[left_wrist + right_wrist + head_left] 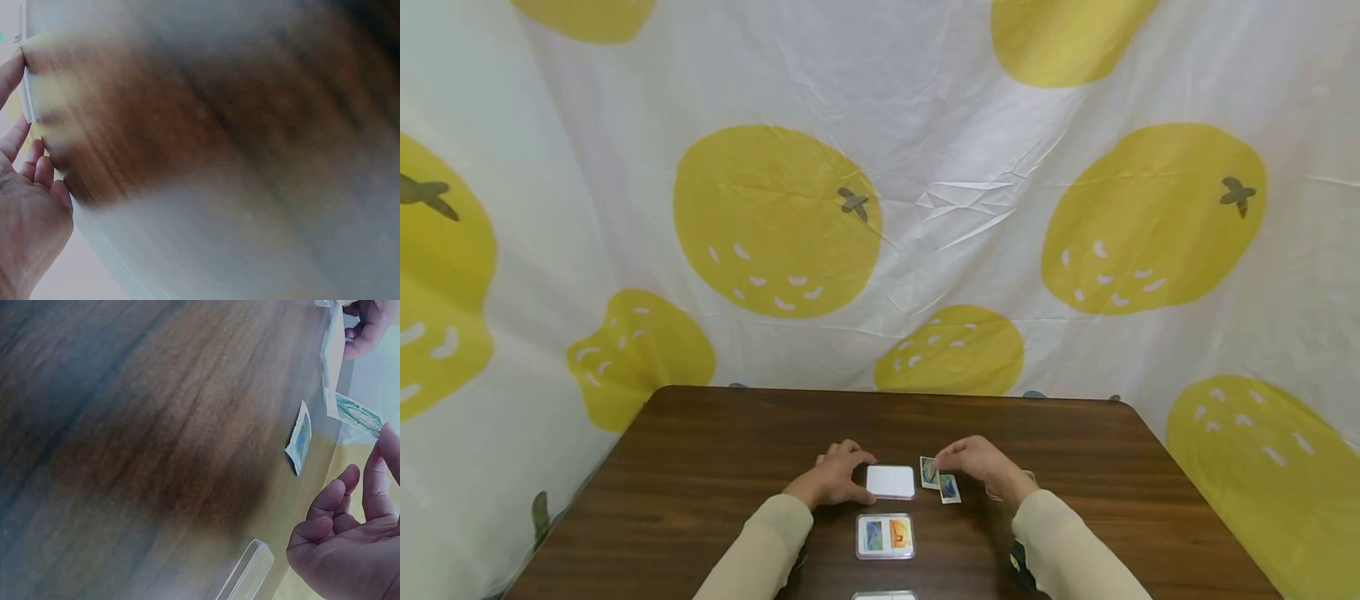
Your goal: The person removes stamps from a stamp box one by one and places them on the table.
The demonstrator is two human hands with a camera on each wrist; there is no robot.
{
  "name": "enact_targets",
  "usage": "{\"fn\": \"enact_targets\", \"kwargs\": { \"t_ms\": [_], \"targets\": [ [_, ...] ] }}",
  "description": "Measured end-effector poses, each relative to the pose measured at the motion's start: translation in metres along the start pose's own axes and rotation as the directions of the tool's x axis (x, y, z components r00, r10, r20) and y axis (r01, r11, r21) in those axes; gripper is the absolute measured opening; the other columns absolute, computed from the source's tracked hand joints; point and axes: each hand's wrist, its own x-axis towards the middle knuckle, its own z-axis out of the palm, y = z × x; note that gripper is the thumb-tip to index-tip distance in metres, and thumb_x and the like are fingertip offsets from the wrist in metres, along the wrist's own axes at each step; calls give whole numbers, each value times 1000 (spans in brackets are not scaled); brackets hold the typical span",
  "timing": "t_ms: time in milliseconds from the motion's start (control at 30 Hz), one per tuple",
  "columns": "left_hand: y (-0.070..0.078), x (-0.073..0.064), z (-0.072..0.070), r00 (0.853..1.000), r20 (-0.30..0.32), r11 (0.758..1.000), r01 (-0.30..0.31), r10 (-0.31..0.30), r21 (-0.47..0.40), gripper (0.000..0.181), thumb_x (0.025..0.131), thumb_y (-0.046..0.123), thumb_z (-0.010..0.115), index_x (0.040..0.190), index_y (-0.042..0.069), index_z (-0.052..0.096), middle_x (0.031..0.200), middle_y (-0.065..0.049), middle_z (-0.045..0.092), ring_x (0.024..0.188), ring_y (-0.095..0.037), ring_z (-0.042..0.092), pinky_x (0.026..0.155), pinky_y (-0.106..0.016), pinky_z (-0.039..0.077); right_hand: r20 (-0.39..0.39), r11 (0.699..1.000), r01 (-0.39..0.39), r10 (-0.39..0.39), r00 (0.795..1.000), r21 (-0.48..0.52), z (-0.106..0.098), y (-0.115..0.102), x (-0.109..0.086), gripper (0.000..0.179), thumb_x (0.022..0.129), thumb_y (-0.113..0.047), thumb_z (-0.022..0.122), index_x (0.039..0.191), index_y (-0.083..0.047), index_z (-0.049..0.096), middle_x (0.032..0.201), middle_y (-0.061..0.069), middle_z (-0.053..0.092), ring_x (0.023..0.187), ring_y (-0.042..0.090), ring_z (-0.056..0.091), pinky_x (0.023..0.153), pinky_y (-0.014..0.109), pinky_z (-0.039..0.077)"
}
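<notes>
My right hand [983,465] pinches a postage stamp [928,472] at its edge between thumb and index finger; in the right wrist view this stamp [357,414] stands tilted up from the table. A second, blue-toned stamp [950,489] with toothed edges lies just below it. To the left is a flat clear case with a white insert [891,482]. My left hand [835,477] holds this case at its left side, thumb at the near corner and index finger at the far corner. In the left wrist view only the edge of the case [27,94] shows.
Nearer to me lies another clear case [885,536] with a blue and an orange stamp inside. A further case [884,595] is cut off at the bottom edge. A clear plastic piece [249,572] lies by my right wrist. A fruit-print curtain [925,250] hangs behind the brown table [737,433].
</notes>
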Motion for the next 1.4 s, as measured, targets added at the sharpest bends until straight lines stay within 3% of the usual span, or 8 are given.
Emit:
{"fn": "enact_targets", "kwargs": {
  "t_ms": [167,300,500,700,900,1167,1400],
  "targets": [
    [1,0,0,1000,-5,1000,-8,8,6,56,78,30,84,127,11,63,129,-12,48,122,-35,40,98,-53,32,-13,999,28,-28,1000,-43,6,1,-3,14,85,-17,77,86,-4,76,91,2,70,92,20,60,94,50,43],
    [1,0,0,1000,-8,1000,-10,10,9,56,78,30,84,126,11,63,127,-12,48,121,-35,41,98,-53,32,-44,992,65,-70,997,-108,12,-1,-6,12,84,-15,78,81,-4,75,83,2,69,80,18,58,80,42,49],
    [0,1,1,1000,-5,1000,-5,5,4,56,79,31,84,127,11,63,128,-11,48,121,-33,40,98,-53,32,-83,969,38,-59,995,-244,16,-1,-8,13,84,-20,78,78,-9,74,78,-1,65,74,18,56,72,40,48],
    [-1,1,1,1000,-1,1000,3,-3,-4,57,79,30,84,128,11,63,129,-11,47,121,-33,40,99,-53,32,-120,954,43,-82,989,-298,20,0,-9,14,83,-20,79,76,-10,73,73,-1,64,70,18,55,67,36,46],
    [0,0,1,1000,2,1000,13,-13,-3,56,79,30,84,128,11,63,129,-11,48,121,-33,40,99,-53,32,-142,948,63,-112,983,-312,22,-1,-10,12,80,-19,81,77,-10,73,74,-2,64,69,17,54,66,36,46],
    [1,0,0,1000,3,1000,18,-18,-4,56,79,30,84,128,12,63,130,-11,47,121,-33,40,100,-54,32,-158,967,59,-101,982,-250,20,-1,-10,16,81,-18,81,87,-8,72,82,1,65,76,20,57,74,42,49],
    [1,0,1,1000,0,1000,15,-15,-7,55,79,30,84,127,12,64,128,-10,48,120,-33,40,99,-53,32,-147,975,133,-160,976,-176,16,1,-12,21,85,-18,78,101,-5,73,95,3,69,86,20,61,82,45,51]
  ]
}}
